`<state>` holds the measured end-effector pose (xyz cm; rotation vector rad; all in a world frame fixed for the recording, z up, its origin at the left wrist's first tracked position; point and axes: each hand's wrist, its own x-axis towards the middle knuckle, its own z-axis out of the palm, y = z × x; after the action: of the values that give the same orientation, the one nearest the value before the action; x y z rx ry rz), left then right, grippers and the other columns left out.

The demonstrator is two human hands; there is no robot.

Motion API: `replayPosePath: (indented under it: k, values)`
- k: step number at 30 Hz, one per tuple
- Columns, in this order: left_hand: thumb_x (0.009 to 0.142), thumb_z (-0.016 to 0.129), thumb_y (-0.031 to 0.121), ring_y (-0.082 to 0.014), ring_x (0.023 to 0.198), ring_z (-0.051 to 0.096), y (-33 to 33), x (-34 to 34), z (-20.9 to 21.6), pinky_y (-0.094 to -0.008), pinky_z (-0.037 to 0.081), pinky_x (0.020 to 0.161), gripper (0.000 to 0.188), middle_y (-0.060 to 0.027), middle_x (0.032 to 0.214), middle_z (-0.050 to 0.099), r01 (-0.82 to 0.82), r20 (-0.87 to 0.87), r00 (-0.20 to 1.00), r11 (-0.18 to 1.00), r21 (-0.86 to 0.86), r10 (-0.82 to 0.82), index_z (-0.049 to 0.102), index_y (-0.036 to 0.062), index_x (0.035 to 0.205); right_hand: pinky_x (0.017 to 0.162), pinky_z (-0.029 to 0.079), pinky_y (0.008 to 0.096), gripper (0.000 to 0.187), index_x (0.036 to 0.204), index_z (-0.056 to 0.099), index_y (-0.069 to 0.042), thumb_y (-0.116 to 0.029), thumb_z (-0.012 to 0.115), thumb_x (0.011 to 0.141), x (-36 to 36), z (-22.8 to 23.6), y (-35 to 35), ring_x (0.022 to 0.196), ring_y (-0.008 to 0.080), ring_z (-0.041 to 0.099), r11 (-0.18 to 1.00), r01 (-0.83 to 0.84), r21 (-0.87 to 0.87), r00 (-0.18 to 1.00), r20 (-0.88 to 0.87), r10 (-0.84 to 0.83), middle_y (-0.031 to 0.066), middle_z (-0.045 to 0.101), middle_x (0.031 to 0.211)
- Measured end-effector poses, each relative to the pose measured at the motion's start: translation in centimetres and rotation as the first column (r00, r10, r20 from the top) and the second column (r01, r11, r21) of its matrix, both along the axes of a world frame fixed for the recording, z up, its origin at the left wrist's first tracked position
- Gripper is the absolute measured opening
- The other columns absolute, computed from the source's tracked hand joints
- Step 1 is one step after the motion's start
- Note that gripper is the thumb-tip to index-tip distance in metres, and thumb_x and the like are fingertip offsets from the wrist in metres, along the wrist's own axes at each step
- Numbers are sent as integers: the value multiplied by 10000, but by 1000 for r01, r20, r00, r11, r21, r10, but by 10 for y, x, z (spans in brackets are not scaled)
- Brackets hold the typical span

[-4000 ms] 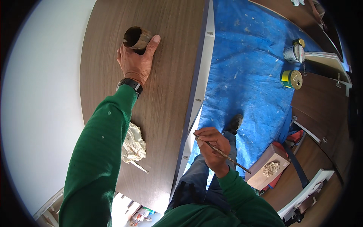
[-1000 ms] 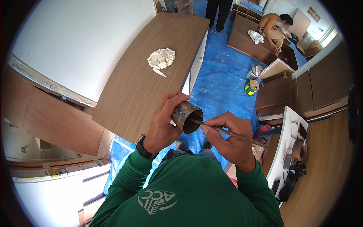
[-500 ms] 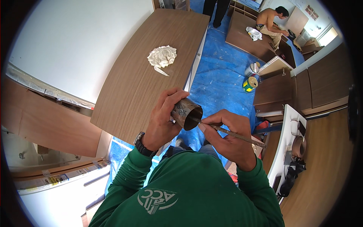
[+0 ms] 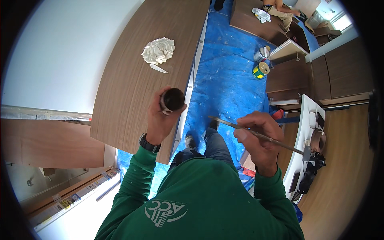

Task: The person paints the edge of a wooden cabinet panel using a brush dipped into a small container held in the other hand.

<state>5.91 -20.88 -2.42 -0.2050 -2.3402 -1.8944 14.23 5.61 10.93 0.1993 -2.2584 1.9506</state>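
My left hand (image 4: pixel 158 124) grips a small dark can (image 4: pixel 173 100) above the right edge of the brown wood-grain panel (image 4: pixel 124 92). The can's open mouth faces up and its inside looks black. Apart from it, over the blue sheet, my right hand (image 4: pixel 260 138) pinches a thin, stained stick (image 4: pixel 232 125) between thumb and fingers. Its tapered tip points left toward the can without touching it. On the panel lies a crumpled white heap (image 4: pixel 159 51), its material unclear, with a pale pointed strip (image 4: pixel 159 68) beside it.
Blue sheeting (image 4: pixel 224 60) covers the floor. A green-and-yellow tin (image 4: pixel 261 70) and a white paint tin (image 4: pixel 262 53) stand on it. On the right, a white shelf (image 4: pixel 306 116) bears a tape roll (image 4: pixel 318 141) and glasses. A person (image 4: pixel 280 12) sits on a cabinet farther off.
The stick has come out of the can, and my right hand has moved right with it. My left hand has shifted left and turned the can's mouth upward.
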Motion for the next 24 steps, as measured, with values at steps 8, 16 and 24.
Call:
replayPosePath:
  k: [8,16,24]
  values:
    - [816,940,262,-136,934,655,7,-107,-101,-319,549,859,531,-17,1030,698,-122,200,975,987,104,100,645,44,1199,834,612,352,201,1161,654,66,3,666,970,-69,-80,33,934,232,740,970,8,-244,999,-29,-16,209,727,1067]
    - [795,943,396,-172,1034,655,38,-258,-166,-337,523,954,668,-48,1136,719,-97,282,951,989,-112,125,661,45,1288,896,606,393,182,1172,613,62,10,623,999,-179,-154,65,977,255,737,910,66,-408,987,160,0,212,721,1102]
    - [773,868,646,-283,1126,672,28,-426,-200,-431,505,1004,811,-118,1217,714,-164,136,961,889,-427,242,667,44,1278,882,597,322,144,1056,687,33,22,749,926,-288,-256,53,915,183,730,867,173,-468,973,220,-75,131,733,992]
